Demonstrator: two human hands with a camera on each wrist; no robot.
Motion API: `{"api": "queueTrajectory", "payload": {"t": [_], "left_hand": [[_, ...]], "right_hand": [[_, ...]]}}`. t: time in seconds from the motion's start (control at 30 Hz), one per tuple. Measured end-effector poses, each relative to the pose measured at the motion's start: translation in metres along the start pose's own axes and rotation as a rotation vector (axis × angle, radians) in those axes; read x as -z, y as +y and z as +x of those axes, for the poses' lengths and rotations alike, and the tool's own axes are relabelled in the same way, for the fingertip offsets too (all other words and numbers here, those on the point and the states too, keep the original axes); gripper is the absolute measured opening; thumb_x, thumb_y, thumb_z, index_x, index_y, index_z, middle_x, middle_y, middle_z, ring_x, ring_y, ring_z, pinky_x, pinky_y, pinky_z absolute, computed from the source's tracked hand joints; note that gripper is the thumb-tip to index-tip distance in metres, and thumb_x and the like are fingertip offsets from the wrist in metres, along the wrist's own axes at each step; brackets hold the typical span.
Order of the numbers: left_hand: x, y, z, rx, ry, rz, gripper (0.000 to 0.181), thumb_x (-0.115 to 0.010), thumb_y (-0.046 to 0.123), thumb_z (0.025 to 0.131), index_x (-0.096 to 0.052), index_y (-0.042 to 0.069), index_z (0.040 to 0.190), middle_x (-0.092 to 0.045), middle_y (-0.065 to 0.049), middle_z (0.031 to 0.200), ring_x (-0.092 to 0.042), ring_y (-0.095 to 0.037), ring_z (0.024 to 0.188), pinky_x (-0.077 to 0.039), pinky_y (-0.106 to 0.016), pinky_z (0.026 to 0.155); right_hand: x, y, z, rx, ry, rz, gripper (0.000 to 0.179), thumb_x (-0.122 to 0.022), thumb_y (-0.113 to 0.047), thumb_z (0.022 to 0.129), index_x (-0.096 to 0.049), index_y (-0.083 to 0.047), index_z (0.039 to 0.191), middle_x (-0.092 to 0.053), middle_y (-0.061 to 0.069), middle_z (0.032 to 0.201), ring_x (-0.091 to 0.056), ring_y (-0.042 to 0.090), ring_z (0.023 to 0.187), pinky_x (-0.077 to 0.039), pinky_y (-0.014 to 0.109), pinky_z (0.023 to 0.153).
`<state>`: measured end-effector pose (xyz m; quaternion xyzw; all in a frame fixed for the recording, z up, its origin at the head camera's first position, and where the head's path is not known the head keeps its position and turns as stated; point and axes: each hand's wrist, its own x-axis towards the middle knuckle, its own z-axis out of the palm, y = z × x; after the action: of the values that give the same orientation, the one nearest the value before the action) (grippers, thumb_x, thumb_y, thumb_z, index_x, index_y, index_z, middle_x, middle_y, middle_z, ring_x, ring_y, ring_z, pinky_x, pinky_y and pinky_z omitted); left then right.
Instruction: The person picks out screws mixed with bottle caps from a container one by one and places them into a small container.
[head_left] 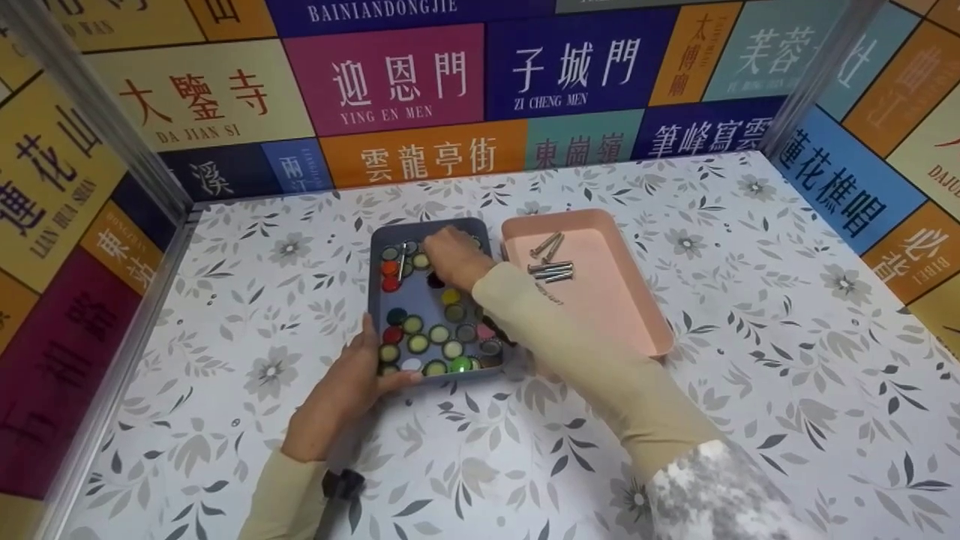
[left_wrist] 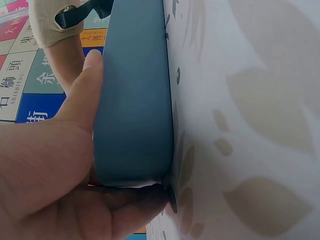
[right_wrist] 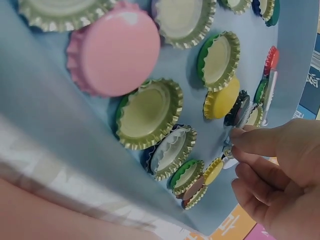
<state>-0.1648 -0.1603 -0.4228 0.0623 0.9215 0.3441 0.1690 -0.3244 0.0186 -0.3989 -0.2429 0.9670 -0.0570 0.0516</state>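
A blue-grey tray (head_left: 417, 298) holds many crimped bottle caps (head_left: 418, 343) in green, red, yellow, pink and other colours. My left hand (head_left: 349, 379) grips the tray's near left corner, its thumb at the near edge and its other fingers along the left side. Inside the tray's far part is my right hand (head_left: 454, 256). In the right wrist view, its thumb and fingertips pinch a threaded metal screw (right_wrist: 245, 116) among the caps; the fingers partly hide it. Another silver screw (head_left: 403, 262) lies in the far left of the tray, beside red caps.
A pink tray (head_left: 607, 300) stands just right of the blue-grey one, with several silver screws (head_left: 553, 271) toward its far left. Both trays rest on a table (head_left: 285, 292) with a leaf-and-flower pattern. Colourful lettered panels (head_left: 386, 75) rise behind and at the sides.
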Motion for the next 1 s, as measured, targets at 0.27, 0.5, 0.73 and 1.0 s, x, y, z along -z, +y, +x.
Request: {"api": "queueTrajectory", "payload": {"t": [0.27, 0.5, 0.73, 1.0], "left_hand": [[-0.0003, -0.0006, -0.0005, -0.018, 0.003, 0.005, 0.123, -0.074, 0.048, 0.086, 0.013, -0.006, 0.156, -0.021, -0.035, 0.159, -0.035, -0.047, 0.144, -0.028, -0.056, 0.121], [-0.0014, -0.0012, 0.0004, -0.015, 0.004, 0.01, 0.123, -0.072, 0.05, 0.086, 0.012, -0.006, 0.156, -0.021, -0.035, 0.159, -0.033, -0.049, 0.145, -0.028, -0.057, 0.121], [-0.0014, -0.0007, 0.0006, -0.015, 0.009, 0.027, 0.121, -0.073, 0.048, 0.087, 0.01, -0.008, 0.156, -0.022, -0.036, 0.159, -0.033, -0.049, 0.145, -0.029, -0.057, 0.12], [-0.0014, -0.0008, 0.0, -0.031, 0.019, 0.02, 0.121, -0.074, 0.046, 0.087, 0.009, -0.01, 0.155, -0.026, -0.037, 0.156, -0.036, -0.048, 0.142, -0.03, -0.057, 0.119]], "right_hand": [[-0.0012, 0.0024, -0.0015, -0.029, 0.0, -0.035, 0.014, -0.058, -0.002, 0.094, -0.07, 0.001, 0.089, -0.073, 0.02, 0.099, -0.069, 0.038, 0.098, -0.058, 0.049, 0.086], [-0.0022, 0.0038, -0.0027, 0.006, 0.009, -0.068, 0.019, -0.055, -0.002, 0.096, -0.072, 0.001, 0.089, -0.074, 0.02, 0.103, -0.068, 0.038, 0.101, -0.056, 0.05, 0.09], [-0.0041, 0.0056, -0.0031, 0.01, 0.018, -0.123, 0.022, -0.055, -0.003, 0.098, -0.075, 0.0, 0.088, -0.075, 0.018, 0.102, -0.067, 0.037, 0.102, -0.056, 0.049, 0.09], [0.0024, 0.0065, -0.0054, 0.039, 0.043, -0.142, 0.022, -0.056, -0.004, 0.097, -0.076, -0.001, 0.088, -0.075, 0.018, 0.102, -0.067, 0.036, 0.099, -0.055, 0.049, 0.09]]}}
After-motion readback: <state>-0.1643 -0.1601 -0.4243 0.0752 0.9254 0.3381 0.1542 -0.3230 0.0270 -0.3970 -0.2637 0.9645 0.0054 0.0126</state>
